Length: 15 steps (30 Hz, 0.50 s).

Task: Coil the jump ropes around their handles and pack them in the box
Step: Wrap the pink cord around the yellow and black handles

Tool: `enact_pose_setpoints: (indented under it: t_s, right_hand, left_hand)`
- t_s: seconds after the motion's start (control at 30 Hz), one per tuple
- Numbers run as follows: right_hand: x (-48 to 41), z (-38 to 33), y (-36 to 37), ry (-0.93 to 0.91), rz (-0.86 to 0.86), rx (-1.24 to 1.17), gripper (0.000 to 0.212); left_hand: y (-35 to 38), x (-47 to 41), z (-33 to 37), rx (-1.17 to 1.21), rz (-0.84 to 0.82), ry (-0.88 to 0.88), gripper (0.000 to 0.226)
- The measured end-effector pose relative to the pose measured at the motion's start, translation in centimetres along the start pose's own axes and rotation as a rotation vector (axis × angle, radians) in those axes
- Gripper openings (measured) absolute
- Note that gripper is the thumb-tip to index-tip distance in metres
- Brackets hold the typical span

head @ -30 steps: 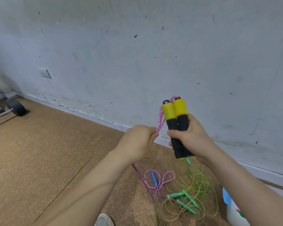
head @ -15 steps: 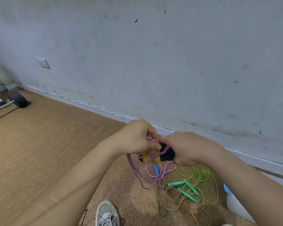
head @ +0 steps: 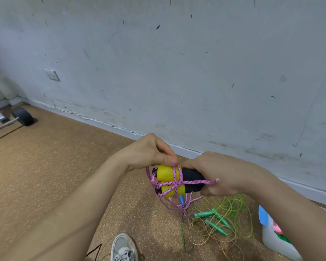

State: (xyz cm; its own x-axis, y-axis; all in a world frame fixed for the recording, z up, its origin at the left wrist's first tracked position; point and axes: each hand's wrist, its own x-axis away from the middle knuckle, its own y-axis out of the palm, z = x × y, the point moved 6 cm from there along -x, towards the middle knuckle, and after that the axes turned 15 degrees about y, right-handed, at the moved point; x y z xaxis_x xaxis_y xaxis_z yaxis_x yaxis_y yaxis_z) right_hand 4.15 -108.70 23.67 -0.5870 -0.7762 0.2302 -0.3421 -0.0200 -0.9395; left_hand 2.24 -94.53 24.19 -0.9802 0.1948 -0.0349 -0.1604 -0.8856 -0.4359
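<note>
Two yellow-and-black jump rope handles (head: 167,180) lie side by side, horizontal, in front of me. My right hand (head: 220,172) grips their black ends. A pink rope (head: 174,182) crosses over the yellow parts in a few turns, and its slack hangs down to the floor. My left hand (head: 151,151) pinches the pink rope at the top of the handles. On the floor below lie green handles (head: 213,220) in a tangle of green and tan ropes, plus a blue handle (head: 181,200). A white plastic box (head: 277,240) stands at the lower right.
A grey wall runs close behind the hands. A dumbbell (head: 22,115) lies by the wall at the far left. My grey shoe (head: 123,247) shows at the bottom. The floor is brown cork.
The handles went from upright and raised to horizontal and lower. Pink rope now wraps over their yellow ends. My left hand moved in against the handles.
</note>
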Motion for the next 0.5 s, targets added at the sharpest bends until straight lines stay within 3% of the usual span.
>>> enact_pose_setpoints:
  t_s: [0.13, 0.23, 0.37, 0.43, 0.5]
  right_hand:
    - [0.7, -0.4, -0.7, -0.038, 0.113, 0.018, 0.025]
    - [1.2, -0.7, -1.8, -0.073, 0.214, -0.073, 0.025]
    - [0.2, 1.2, -2.8, 0.043, 0.283, -0.585, 0.024]
    - [-0.6, 3.2, -2.6, 0.182, 0.315, -0.747, 0.024]
    - [-1.1, 4.1, -2.2, 0.247, 0.341, -0.754, 0.023]
  left_hand:
    - [-0.4, 0.1, -0.2, 0.077, 0.01, -0.021, 0.015]
    - [-0.7, 0.3, -0.1, 0.274, 0.083, -0.036, 0.02]
    - [0.4, -0.1, -1.6, 0.528, 0.28, -0.082, 0.052]
    - [1.3, -0.8, -1.7, 0.437, 0.269, 0.01, 0.039]
    - [1.2, -1.1, -1.7, 0.218, 0.308, 0.033, 0.026]
